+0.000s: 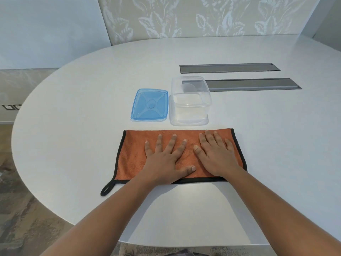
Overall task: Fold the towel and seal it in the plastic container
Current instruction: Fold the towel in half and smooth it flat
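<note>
An orange towel (132,156) with black edging lies flat on the white table, folded into a wide rectangle, its black hanging loop (107,188) sticking out at the near left corner. My left hand (166,159) presses flat on the towel's middle with fingers spread. My right hand (215,154) lies flat beside it on the towel's right half. Just beyond the towel stands a clear plastic container (191,102), open and with nothing in it. Its blue lid (150,105) lies flat on the table to the container's left.
Two long grey metal cable-port covers (229,68) (254,84) are set into the white round table (73,126) behind the container. The table's near edge curves close to my body. A patterned wall stands beyond the far edge.
</note>
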A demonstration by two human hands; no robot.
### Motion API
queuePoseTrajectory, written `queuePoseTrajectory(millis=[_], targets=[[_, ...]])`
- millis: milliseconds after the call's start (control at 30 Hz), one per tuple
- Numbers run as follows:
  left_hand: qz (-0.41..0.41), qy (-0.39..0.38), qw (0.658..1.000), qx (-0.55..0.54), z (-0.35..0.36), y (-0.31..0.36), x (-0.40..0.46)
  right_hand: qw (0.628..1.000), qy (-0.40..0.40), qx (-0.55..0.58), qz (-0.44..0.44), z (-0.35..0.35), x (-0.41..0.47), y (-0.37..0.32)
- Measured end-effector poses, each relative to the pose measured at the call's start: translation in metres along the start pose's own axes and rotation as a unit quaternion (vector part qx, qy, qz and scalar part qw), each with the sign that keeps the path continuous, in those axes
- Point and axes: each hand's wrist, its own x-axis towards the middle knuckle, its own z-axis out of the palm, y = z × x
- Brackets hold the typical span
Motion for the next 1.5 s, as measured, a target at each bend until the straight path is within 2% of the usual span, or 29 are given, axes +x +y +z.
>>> queuePoseTrajectory(millis=[233,333,400,500,600,700,1100,1267,1367,1500], targets=[[-0.015,-0.004,0.999,-0.033,-0.004,0.000,0.001,0.999,-0.035,0.011,0.025,-0.007,0.008,0.001],[-0.014,0.073,0.995,-0.070,-0.011,0.007,0.010,0.997,-0.071,0.004,0.029,-0.012,0.012,-0.004],[0.008,0.114,0.990,-0.085,-0.011,0.011,0.016,0.998,-0.060,-0.012,0.019,-0.011,0.012,-0.011],[0.023,0.080,0.994,-0.066,-0.004,0.014,0.024,1.000,-0.027,-0.012,0.006,-0.003,0.009,-0.014],[-0.015,0.027,0.999,-0.041,-0.003,0.004,0.028,1.000,-0.015,-0.010,0.014,0.000,0.010,-0.007],[-0.055,0.009,0.998,-0.030,-0.008,-0.011,0.028,0.999,-0.011,-0.008,0.035,0.000,0.013,0.000],[-0.150,0.042,0.988,-0.024,-0.005,-0.073,-0.004,0.996,0.021,0.011,0.086,0.000,0.012,0.030],[-0.151,0.042,0.987,-0.025,-0.002,-0.076,-0.011,0.997,0.069,0.008,0.040,0.001,0.005,0.030],[-0.146,0.048,0.988,-0.026,-0.002,-0.076,-0.009,0.998,0.056,0.001,0.008,0.001,0.001,0.032],[-0.142,0.053,0.988,-0.024,-0.004,-0.079,-0.006,0.999,0.046,-0.005,0.010,0.002,0.005,0.033]])
